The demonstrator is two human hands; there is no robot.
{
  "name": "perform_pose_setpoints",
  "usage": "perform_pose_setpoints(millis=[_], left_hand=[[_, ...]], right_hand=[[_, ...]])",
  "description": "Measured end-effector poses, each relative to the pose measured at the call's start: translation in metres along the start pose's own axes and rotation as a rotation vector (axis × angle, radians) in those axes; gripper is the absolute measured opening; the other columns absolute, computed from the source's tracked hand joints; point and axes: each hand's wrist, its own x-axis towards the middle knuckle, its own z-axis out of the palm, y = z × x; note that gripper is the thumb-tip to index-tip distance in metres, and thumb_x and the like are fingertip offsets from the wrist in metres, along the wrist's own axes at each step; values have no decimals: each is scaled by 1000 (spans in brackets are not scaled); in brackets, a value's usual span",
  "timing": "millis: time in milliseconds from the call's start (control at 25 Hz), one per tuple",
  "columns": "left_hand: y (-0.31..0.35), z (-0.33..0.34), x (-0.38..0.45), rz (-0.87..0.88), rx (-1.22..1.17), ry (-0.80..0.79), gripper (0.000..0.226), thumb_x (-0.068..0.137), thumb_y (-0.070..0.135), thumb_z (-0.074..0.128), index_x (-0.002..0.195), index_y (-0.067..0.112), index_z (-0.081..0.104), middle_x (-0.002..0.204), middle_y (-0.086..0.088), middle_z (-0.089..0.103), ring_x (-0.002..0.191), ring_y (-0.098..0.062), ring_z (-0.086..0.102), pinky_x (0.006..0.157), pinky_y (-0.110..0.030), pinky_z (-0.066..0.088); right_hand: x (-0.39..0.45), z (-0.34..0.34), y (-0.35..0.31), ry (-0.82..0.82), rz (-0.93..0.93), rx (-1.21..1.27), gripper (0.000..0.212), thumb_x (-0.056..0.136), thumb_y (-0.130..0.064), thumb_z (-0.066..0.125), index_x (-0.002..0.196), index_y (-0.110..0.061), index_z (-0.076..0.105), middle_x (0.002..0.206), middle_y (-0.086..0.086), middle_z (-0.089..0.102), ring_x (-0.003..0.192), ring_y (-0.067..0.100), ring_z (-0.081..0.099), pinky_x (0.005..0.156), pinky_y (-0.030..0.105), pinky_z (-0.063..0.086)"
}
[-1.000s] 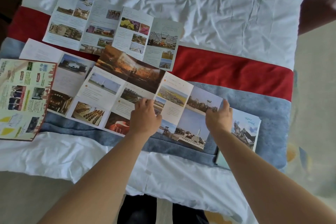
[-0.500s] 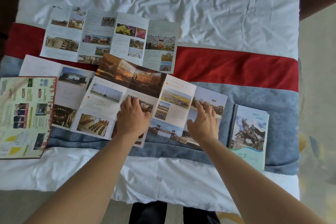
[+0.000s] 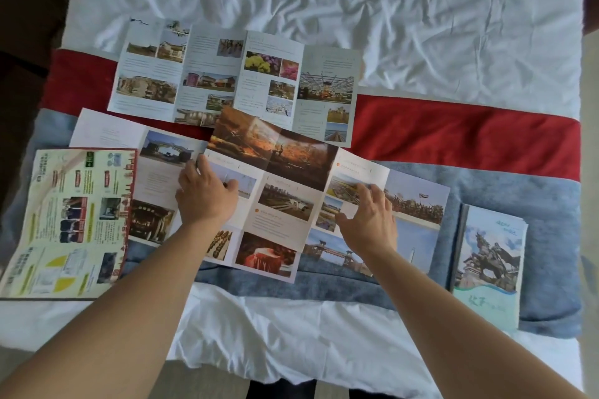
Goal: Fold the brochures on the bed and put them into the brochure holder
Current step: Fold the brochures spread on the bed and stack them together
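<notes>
A large unfolded photo brochure [image 3: 285, 201] lies flat across the middle of the bed. My left hand [image 3: 204, 197] rests palm down on its left panels, fingers apart. My right hand [image 3: 369, 220] presses on its right panels, fingers spread. Another unfolded brochure [image 3: 236, 74] lies farther back. A third unfolded one [image 3: 155, 178] lies partly under the middle brochure, at its left. A yellow and red leaflet [image 3: 71, 220] sits at the far left. A folded stack with a statue cover [image 3: 489, 256] lies at the right. No brochure holder is in view.
The bed has a crumpled white sheet [image 3: 356, 3] and a red and blue-grey runner [image 3: 470, 136] under the brochures. The near edge of the bed [image 3: 291, 366] runs across the bottom, with floor below. A dark surface borders the left side.
Both hands have slid leftward and farther up the middle brochure. The folded statue-cover stack, partly covered before, is now fully exposed at the right.
</notes>
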Motion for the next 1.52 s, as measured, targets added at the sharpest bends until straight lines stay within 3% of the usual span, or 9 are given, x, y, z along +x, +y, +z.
perform_pose_setpoints(millis=[200, 520, 680, 800, 1000, 1080, 1280, 1400, 1520], left_hand=[[8, -8, 3, 47, -110, 228, 51, 91, 39, 60, 130, 11, 46, 131, -17, 51, 113, -33, 51, 90, -45, 47], [31, -21, -22, 149, -213, 329, 39, 89, 21, 64, 125, 13, 52, 123, -11, 60, 107, -28, 57, 86, -42, 50], [51, -17, -48, 218, -221, 331, 48, 91, 23, 62, 136, 16, 47, 123, -11, 62, 101, -29, 62, 79, -42, 54], [68, -9, -75, 333, -222, 311, 47, 94, 26, 60, 138, 16, 48, 117, -10, 68, 93, -28, 67, 67, -34, 52], [95, 7, -113, 439, -200, 204, 34, 100, 42, 45, 116, 19, 64, 102, 4, 72, 82, -13, 67, 55, -13, 34], [99, 18, -121, 427, -139, 122, 38, 100, 46, 43, 115, 20, 65, 105, 4, 70, 88, -12, 63, 59, -16, 35], [92, 33, -101, 294, -51, 14, 50, 96, 44, 49, 136, 14, 49, 139, -5, 51, 124, -24, 50, 90, -38, 48], [83, 32, -79, 201, -33, -43, 58, 94, 48, 51, 140, 14, 42, 142, -7, 47, 129, -28, 45, 96, -48, 46], [82, 36, -66, 323, 35, -33, 58, 95, 47, 51, 141, 13, 41, 147, -8, 44, 137, -29, 38, 107, -49, 39]], right_hand=[[1, -2, -3, -18, 18, 1, 75, 86, -41, 70, 148, -21, 33, 156, 4, 33, 142, 28, 31, 109, 48, 40], [-7, -13, 5, -32, 30, 49, 76, 88, -38, 67, 151, -20, 29, 154, 5, 37, 138, 28, 38, 109, 47, 41], [-18, -16, 19, -59, 40, 72, 76, 89, -37, 63, 152, -19, 25, 154, 6, 35, 139, 27, 36, 109, 47, 40], [-27, -19, 30, -77, 34, 81, 75, 90, -39, 61, 152, -20, 24, 154, 6, 35, 137, 28, 39, 108, 50, 42], [-36, -27, 48, -57, 18, 124, 68, 92, -39, 57, 150, -21, 27, 152, 4, 38, 133, 26, 43, 106, 48, 44], [-36, -29, 56, -71, 22, 129, 69, 93, -40, 54, 153, -20, 25, 155, 6, 35, 136, 27, 41, 107, 48, 43], [-35, -28, 74, -78, 30, 130, 72, 94, -40, 54, 155, -18, 23, 157, 5, 33, 138, 27, 38, 108, 48, 42], [-36, -23, 81, -66, 24, 96, 72, 92, -39, 57, 154, -18, 25, 157, 3, 31, 139, 25, 35, 107, 47, 43], [-36, -16, 84, -63, 9, 47, 73, 90, -38, 61, 152, -18, 28, 158, 0, 30, 140, 25, 33, 108, 49, 42]])
